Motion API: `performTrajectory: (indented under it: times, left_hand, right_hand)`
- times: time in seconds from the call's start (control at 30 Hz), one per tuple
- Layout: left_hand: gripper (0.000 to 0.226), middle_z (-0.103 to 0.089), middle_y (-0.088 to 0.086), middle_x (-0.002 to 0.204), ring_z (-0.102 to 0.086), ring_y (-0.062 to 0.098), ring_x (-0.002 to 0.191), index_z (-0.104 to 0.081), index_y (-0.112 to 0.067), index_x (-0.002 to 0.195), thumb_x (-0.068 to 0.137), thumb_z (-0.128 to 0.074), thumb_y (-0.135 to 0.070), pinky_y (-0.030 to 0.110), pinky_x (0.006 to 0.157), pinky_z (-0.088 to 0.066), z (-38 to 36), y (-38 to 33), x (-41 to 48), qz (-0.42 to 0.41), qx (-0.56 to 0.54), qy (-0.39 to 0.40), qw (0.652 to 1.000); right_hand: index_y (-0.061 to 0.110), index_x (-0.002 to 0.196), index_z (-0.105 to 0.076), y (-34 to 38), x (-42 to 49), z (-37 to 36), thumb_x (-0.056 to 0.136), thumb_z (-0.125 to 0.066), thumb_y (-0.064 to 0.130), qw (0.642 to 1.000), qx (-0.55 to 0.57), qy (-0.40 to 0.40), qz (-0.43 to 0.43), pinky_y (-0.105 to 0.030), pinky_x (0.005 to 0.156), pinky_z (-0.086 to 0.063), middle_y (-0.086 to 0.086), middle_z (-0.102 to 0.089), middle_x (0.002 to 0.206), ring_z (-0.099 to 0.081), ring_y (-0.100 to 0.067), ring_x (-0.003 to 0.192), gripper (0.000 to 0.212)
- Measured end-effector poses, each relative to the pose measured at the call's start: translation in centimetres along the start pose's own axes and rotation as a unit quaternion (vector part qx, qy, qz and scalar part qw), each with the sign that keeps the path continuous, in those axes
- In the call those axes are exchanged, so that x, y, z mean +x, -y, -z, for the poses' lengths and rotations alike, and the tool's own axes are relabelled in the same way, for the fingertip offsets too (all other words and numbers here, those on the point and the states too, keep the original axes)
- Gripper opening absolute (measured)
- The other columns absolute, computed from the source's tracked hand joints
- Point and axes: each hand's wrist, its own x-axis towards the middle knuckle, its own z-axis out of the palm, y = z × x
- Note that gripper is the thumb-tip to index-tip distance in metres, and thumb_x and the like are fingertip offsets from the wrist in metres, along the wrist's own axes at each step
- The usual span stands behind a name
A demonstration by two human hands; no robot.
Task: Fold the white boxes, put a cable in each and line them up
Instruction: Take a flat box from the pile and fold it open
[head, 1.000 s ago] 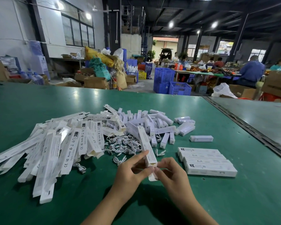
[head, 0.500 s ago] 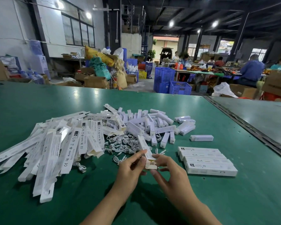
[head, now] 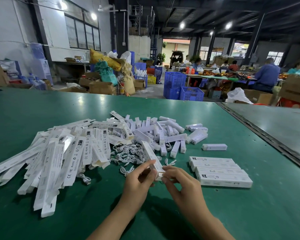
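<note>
Four closed boxes lie side by side as the finished row [head: 220, 172] on the green table [head: 249, 213]; all positions below are relative to that row. The box in hand [head: 150, 153] is just left of the row, lifted off the table and tilted, with its far end pointing away over the cable pile [head: 128, 153], also left of the row. Grip: left hand [head: 140, 177] pinches the box's near end between thumb and curled fingers; right hand [head: 182, 186] nips the end flap with thumb and forefinger, other fingers curled under. Can't tell if a cable is already inside, fingers hide the opening. Risks, my read: the flap goes in skewed and creases or springs back if the push isn't square to the opening. Squeezing thin card harder could bow the wall and block the tuck. Closing it with no cable inside means rework. The far end sits low over the cable pile, so swinging toward the row could snag a cable. Flat blanks [head: 59, 158] are further left of the row, small white units [head: 163, 132] beyond it. Versus a second ago: the near end stuck out below the fingers and the left thumb was stretched out. Now the box is drawn up, its end is at the fingertips, and both hands have closed on the flap. Row unchanged at four.
</note>
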Motion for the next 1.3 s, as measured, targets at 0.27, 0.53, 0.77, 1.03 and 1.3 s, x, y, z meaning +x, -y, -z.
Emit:
performTrajectory:
  times: [0.27, 0.53, 0.77, 1.03, 1.3]
  left_hand:
    - [0.052, -0.073, -0.013, 0.092, -0.068, 0.005, 0.087, -0.068, -0.046, 0.117, 0.072, -0.07, -0.073, 0.028, 0.081, -0.055, 0.3, 0.0, -0.2, -0.009, 0.035, 0.055, 0.998]
    - [0.032, -0.062, -0.011, 0.079, -0.06, 0.005, 0.077, -0.071, -0.041, 0.108, 0.079, -0.077, -0.052, 0.02, 0.073, -0.048, 0.1, -0.5, -0.4, -0.001, 0.048, 0.067, 0.997]
    - [0.025, -0.071, 0.006, 0.093, -0.061, 0.016, 0.072, -0.076, -0.022, 0.1, 0.081, -0.068, -0.035, 0.027, 0.067, -0.054, 0.4, -2.4, -0.1, 0.099, -0.221, 0.077, 0.967]
    - [0.059, -0.061, 0.009, 0.075, -0.053, 0.016, 0.057, -0.068, -0.01, 0.119, 0.082, -0.059, -0.056, 0.028, 0.051, -0.052, 2.6, -2.5, 0.8, 0.212, -0.364, 0.085, 0.903]
    - [0.068, -0.073, 0.012, 0.113, -0.069, 0.03, 0.104, -0.07, -0.015, 0.116, 0.059, -0.089, -0.047, 0.038, 0.089, -0.055, 0.3, -0.6, -0.2, 0.145, -0.184, 0.091, 0.968]
  right_hand:
    - [0.018, 0.087, -0.068, -0.2, -0.1, 0.2, 0.084, -0.075, 0.009, 0.998, 0.027, -0.007, -0.063, -0.028, 0.072, -0.056, 0.014, -0.068, 0.094, -0.067, -0.005, 0.084, 0.012]
    - [0.028, 0.09, -0.062, 0.0, -0.2, -0.1, 0.08, -0.08, 0.011, 0.991, 0.065, -0.017, -0.117, -0.028, 0.069, -0.056, 0.016, -0.067, 0.087, -0.067, -0.007, 0.078, 0.027]
    - [0.045, 0.125, -0.045, -0.1, -0.2, 0.6, 0.075, -0.06, 0.014, 0.995, 0.046, 0.022, -0.081, -0.023, 0.077, -0.053, 0.022, -0.041, 0.139, -0.066, -0.006, 0.088, 0.06]
    - [0.029, 0.124, -0.058, -1.7, 0.1, 0.7, 0.086, -0.072, 0.021, 0.984, -0.09, 0.032, -0.152, -0.033, 0.075, -0.051, 0.013, -0.055, 0.121, -0.053, -0.009, 0.056, 0.041]
    - [0.032, 0.119, -0.067, -0.7, -0.2, -0.1, 0.084, -0.07, 0.036, 0.982, 0.013, 0.107, -0.158, -0.021, 0.081, -0.052, 0.026, -0.068, 0.104, -0.063, 0.005, 0.094, 0.036]
